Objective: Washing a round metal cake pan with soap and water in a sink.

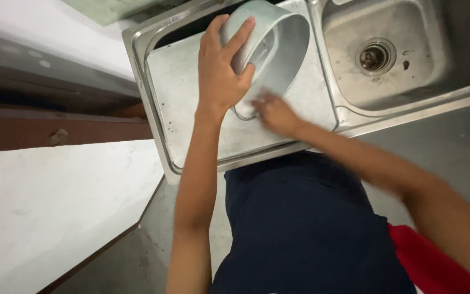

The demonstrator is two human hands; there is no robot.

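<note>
Metal pot [278, 43] tilted on its side over the sink's flat drainboard [191, 98]. Left hand [221, 71] wrapped round its rim, firm hold. Right hand [276, 111] blurred at pot's lower edge; can't tell its grip. Looks mid-wash; no suds visible. Basin w/ drain [376, 54] beside, white counter [55, 201] left, grey floor [441, 147].

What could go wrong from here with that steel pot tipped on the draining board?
1. The left hand grips the steel pot only by its rim while it is tilted on its side; the smooth metal might slip and bang onto the draining board.
2. The right hand is blurred, so it is moving fast at the pot's lower edge; the fingers could scrape on the rim.
3. The pot lies close to the sink basin and might roll in.
</note>
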